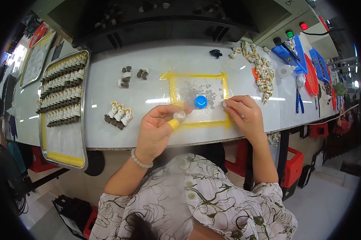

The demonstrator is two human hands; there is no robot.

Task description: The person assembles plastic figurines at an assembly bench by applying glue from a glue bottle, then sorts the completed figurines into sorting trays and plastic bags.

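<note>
My left hand (153,127), with yellow finger cots on thumb and forefinger, pinches a small white figurine part (180,115) at the near left of a yellow-taped work square (196,123). On that square sits a small round blue cup (201,101), with dark blotches spread around it. My right hand (247,118) is at the square's right edge, fingertips together on a small whitish piece (225,103) that they mostly hide. Left of my left hand lies a cluster of white-and-brown figurines (119,115). Farther back are a few loose dark brown pieces (142,73).
A metal tray (64,138) with rows of figurines lies at the left. At the right are a heap of white-and-yellow parts (263,74), a white bottle (285,71), blue-handled pliers (299,100) and blue bins (290,52). A dark machine (160,38) spans the back.
</note>
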